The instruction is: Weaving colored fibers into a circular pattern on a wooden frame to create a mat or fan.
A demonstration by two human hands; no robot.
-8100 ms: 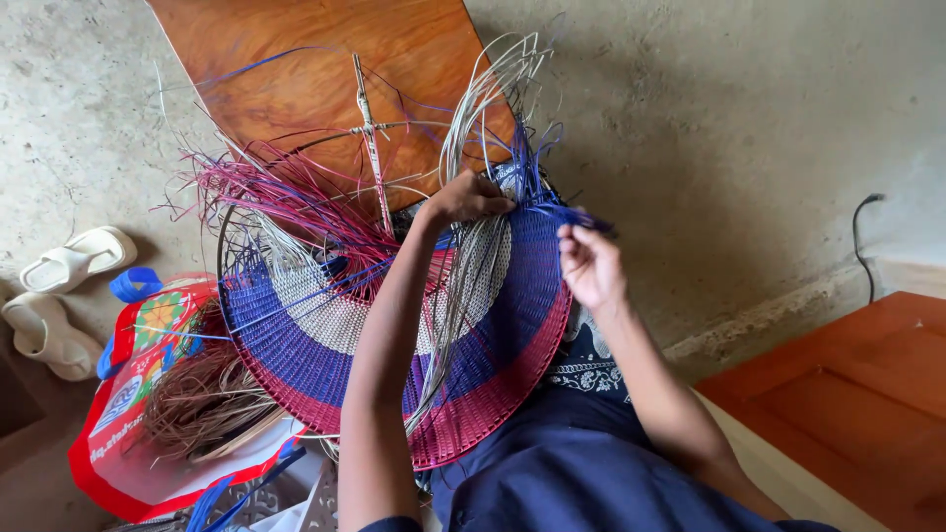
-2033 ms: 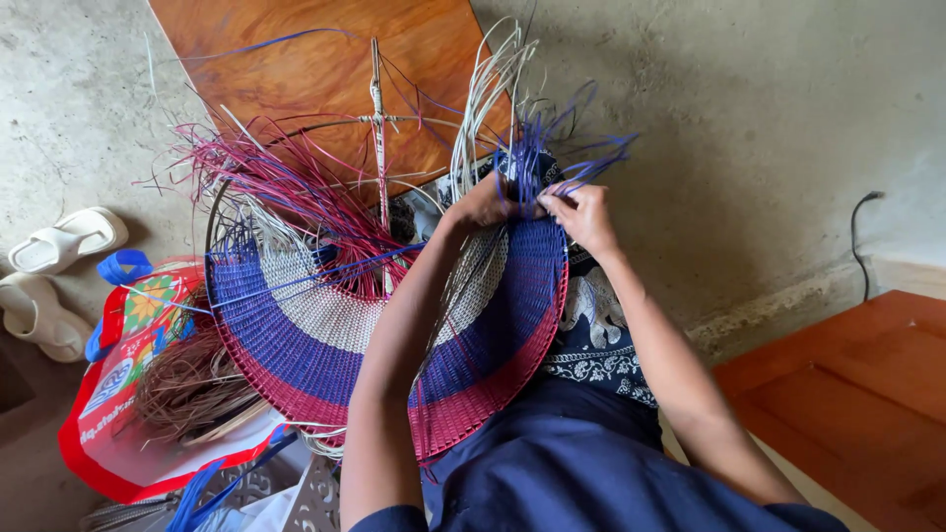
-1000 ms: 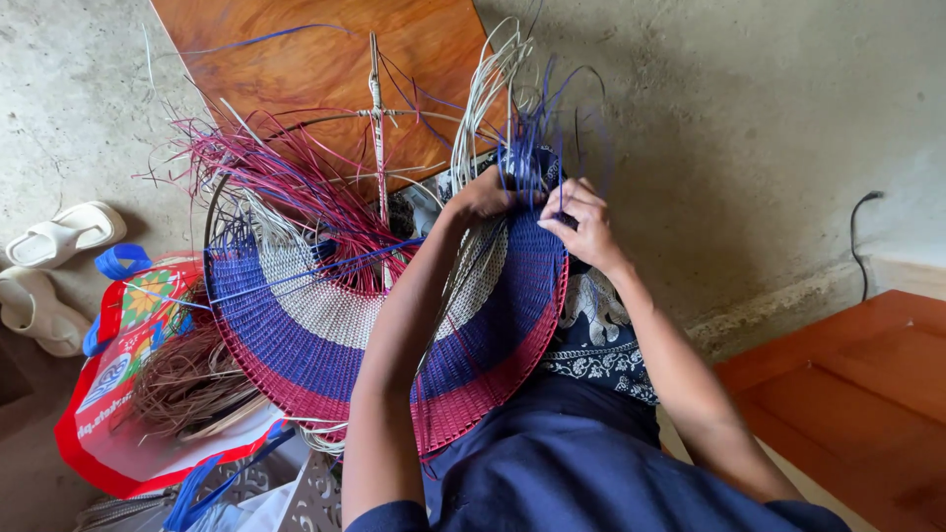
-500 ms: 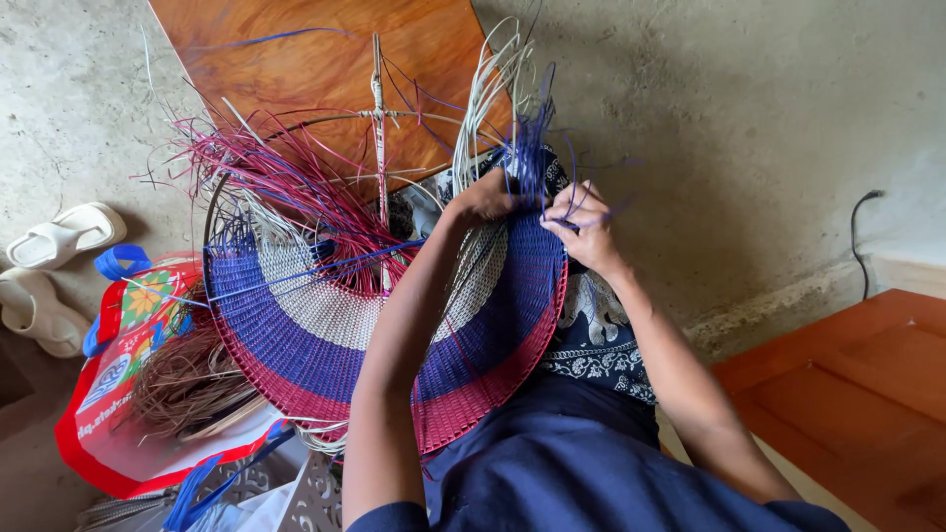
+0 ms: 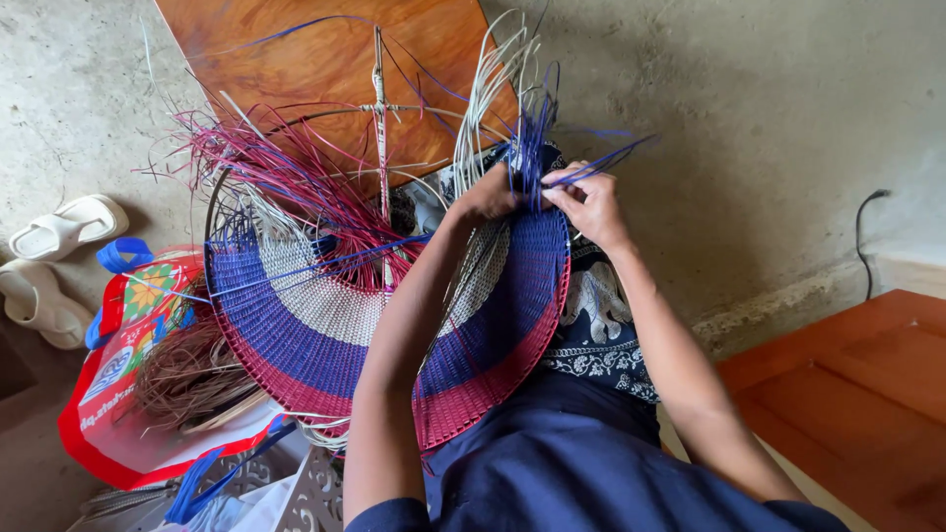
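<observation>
Blue strands (image 5: 591, 163) between both grips (pinched)

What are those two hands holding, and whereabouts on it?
Both the left hand and right hand pinch loose blue strands at the top edge of the round woven piece.

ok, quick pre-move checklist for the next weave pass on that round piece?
1. Left hand on the weave's top edge: ok, it grips there beside the pale spokes.
2. Right hand has a blue strand: ok, pinched at the fingertips.
3. Hands close together at the working spot: ok, nearly touching.
4. Woven disc supported: ok, it rests on the lap, tilted toward the person.
5. Loose pink strands clear of the working spot: ok, they fan out to the left.
6. Strand tension: cannot tell.
</observation>
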